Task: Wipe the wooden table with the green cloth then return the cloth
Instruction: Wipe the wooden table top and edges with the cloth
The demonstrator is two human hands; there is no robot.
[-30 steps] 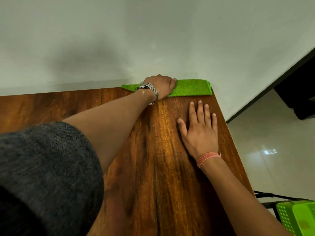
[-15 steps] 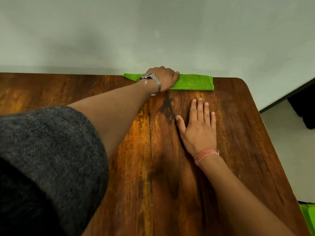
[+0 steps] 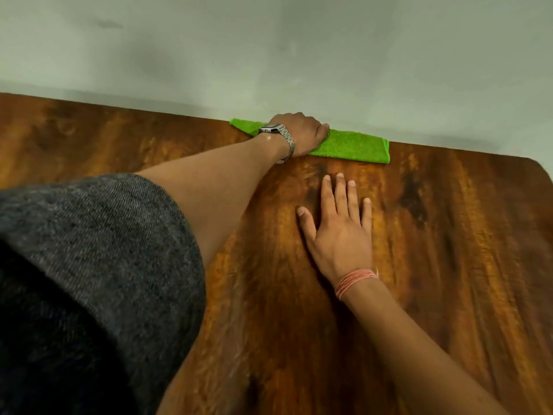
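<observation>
A folded green cloth (image 3: 353,146) lies along the far edge of the wooden table (image 3: 443,250), against the wall. My left hand (image 3: 302,133), with a metal watch on the wrist, presses down on the cloth's left half and covers it. My right hand (image 3: 339,232) rests flat on the wood a little nearer to me, fingers spread, palm down, holding nothing. A pink thread band circles its wrist.
A pale wall (image 3: 269,49) rises straight from the table's far edge. The table's rounded far right corner (image 3: 538,166) shows at the right. My grey sleeve (image 3: 89,280) fills the lower left.
The view has swung left, so the floor and green basket at the right are gone. The cloth under my left hand has slid left, away from the table's right corner. My right hand stays flat.
</observation>
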